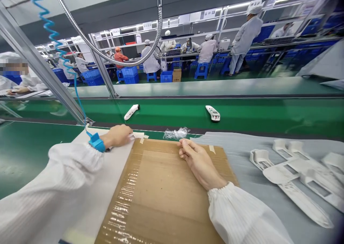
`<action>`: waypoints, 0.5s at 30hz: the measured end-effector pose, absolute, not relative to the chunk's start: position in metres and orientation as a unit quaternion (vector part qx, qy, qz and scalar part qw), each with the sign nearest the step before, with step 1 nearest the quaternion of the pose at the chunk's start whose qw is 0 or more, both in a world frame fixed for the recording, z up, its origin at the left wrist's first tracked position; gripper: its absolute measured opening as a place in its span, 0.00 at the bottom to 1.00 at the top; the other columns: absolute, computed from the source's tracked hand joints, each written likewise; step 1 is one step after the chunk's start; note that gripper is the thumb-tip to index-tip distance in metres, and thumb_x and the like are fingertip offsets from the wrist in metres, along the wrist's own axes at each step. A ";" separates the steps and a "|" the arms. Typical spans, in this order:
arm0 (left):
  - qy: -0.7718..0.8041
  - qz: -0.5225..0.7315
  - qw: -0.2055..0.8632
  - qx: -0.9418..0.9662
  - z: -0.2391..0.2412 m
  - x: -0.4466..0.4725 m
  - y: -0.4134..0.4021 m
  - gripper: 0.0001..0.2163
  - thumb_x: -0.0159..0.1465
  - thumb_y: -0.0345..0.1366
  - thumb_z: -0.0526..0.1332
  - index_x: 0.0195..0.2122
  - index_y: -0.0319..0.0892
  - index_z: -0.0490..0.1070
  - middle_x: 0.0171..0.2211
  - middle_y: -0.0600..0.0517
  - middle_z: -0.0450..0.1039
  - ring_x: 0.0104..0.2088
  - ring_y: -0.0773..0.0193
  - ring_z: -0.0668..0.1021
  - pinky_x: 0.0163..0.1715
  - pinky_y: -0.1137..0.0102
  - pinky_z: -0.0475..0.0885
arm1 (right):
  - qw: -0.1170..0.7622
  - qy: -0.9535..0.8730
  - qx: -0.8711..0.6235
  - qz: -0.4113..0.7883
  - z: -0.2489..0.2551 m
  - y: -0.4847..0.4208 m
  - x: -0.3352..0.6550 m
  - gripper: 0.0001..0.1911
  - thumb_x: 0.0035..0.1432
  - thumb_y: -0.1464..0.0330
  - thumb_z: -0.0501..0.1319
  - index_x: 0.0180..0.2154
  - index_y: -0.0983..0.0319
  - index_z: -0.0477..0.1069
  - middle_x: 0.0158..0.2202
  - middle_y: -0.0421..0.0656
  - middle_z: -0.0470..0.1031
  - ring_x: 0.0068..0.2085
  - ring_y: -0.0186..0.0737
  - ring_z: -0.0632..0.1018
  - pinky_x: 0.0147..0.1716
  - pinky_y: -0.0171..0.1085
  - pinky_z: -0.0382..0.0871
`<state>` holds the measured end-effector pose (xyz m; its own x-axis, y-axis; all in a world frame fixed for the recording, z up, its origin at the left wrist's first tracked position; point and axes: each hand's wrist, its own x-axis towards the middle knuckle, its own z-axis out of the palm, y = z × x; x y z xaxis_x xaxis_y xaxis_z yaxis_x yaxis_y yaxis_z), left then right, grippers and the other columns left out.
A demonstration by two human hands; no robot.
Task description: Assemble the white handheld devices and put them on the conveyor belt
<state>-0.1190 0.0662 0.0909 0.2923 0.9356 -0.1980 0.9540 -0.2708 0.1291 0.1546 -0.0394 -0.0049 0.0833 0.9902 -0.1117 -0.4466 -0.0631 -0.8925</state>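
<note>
The flat brown cardboard piece [166, 190] lies on the table right in front of the person, and I take its middle as the centre of the clock. Its surface is dull, with a slightly paler rectangular area, while along the left side runs a band of glossy, wrinkled clear tape [123, 204]. Two short cream tape pieces [212, 149] sit at its far edge, near eleven and one o'clock. The left hand [118, 135] is at ten to eleven o'clock, stretched forward, with back upward and fingers bent down near the corner; its fingertips are hidden, so I cannot tell if it grips something. The right hand [198, 161] is over the cardboard at one to two o'clock, half closed, with thumb and forefinger brought together near the far edge; whether something thin is between them, I cannot tell. A blue wrist strap [97, 142] with a coiled blue cord [63, 52] is on the left wrist. At twelve o'clock lies crumpled transparent plastic film [176, 132]; beyond, on the green belt [172, 111], are two white handheld devices [213, 113], at eleven and one. White moulded plastic parts [295, 168] lie toward three o'clock.
</note>
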 end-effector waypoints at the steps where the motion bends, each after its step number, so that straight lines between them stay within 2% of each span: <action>1: 0.600 -0.012 0.086 0.795 0.093 -0.113 0.060 0.07 0.57 0.40 0.63 0.29 0.41 0.73 0.32 0.46 0.75 0.36 0.53 0.76 0.35 0.66 0.66 | 0.597 -0.330 -0.422 0.596 -0.003 -0.041 0.154 0.19 0.53 0.54 0.69 0.39 0.62 0.76 0.39 0.41 0.75 0.31 0.29 0.70 0.32 0.31 0.67; 4: 0.580 0.154 0.059 0.798 0.106 -0.086 0.042 0.10 0.64 0.43 0.57 0.33 0.41 0.71 0.32 0.48 0.74 0.33 0.58 0.75 0.34 0.67 0.65 | 0.559 -0.347 -0.421 0.624 0.007 -0.046 0.153 0.18 0.56 0.54 0.67 0.39 0.61 0.74 0.42 0.42 0.75 0.30 0.28 0.72 0.32 0.31 0.69; 6: 0.515 0.294 0.119 0.796 0.112 -0.064 0.028 0.09 0.64 0.41 0.58 0.34 0.41 0.72 0.33 0.50 0.75 0.32 0.61 0.74 0.34 0.68 0.67 | 0.527 -0.339 -0.410 0.663 0.014 -0.049 0.153 0.20 0.57 0.52 0.65 0.43 0.61 0.73 0.44 0.45 0.77 0.30 0.29 0.74 0.31 0.32 0.70; 8: 0.431 0.373 0.232 0.788 0.108 -0.042 0.012 0.07 0.64 0.38 0.59 0.38 0.41 0.73 0.36 0.51 0.76 0.36 0.62 0.76 0.37 0.69 0.70 | 0.505 -0.324 -0.379 0.704 0.017 -0.051 0.154 0.24 0.59 0.49 0.62 0.48 0.60 0.71 0.46 0.48 0.77 0.32 0.33 0.77 0.32 0.34 0.72; 11: 0.332 0.355 0.401 0.776 0.086 -0.016 -0.011 0.05 0.63 0.33 0.61 0.40 0.44 0.73 0.47 0.50 0.75 0.47 0.62 0.77 0.48 0.68 0.71 | 0.522 -0.315 -0.344 0.714 0.015 -0.049 0.158 0.24 0.60 0.50 0.62 0.49 0.60 0.71 0.44 0.47 0.78 0.37 0.37 0.79 0.37 0.37 0.75; 13: 0.309 0.304 0.455 0.778 0.066 -0.005 -0.023 0.09 0.58 0.34 0.67 0.40 0.45 0.74 0.58 0.49 0.67 0.57 0.59 0.72 0.55 0.65 0.68 | 0.570 -0.308 -0.361 0.670 0.011 -0.046 0.161 0.21 0.57 0.55 0.66 0.48 0.59 0.71 0.41 0.43 0.79 0.40 0.38 0.79 0.42 0.39 0.75; 15: 0.327 0.299 0.469 0.764 0.046 0.001 -0.029 0.17 0.55 0.35 0.71 0.45 0.47 0.73 0.65 0.48 0.59 0.64 0.56 0.65 0.61 0.62 0.64 | 0.612 -0.304 -0.385 0.619 0.007 -0.045 0.163 0.23 0.54 0.60 0.70 0.49 0.56 0.68 0.43 0.41 0.79 0.43 0.38 0.79 0.46 0.41 0.73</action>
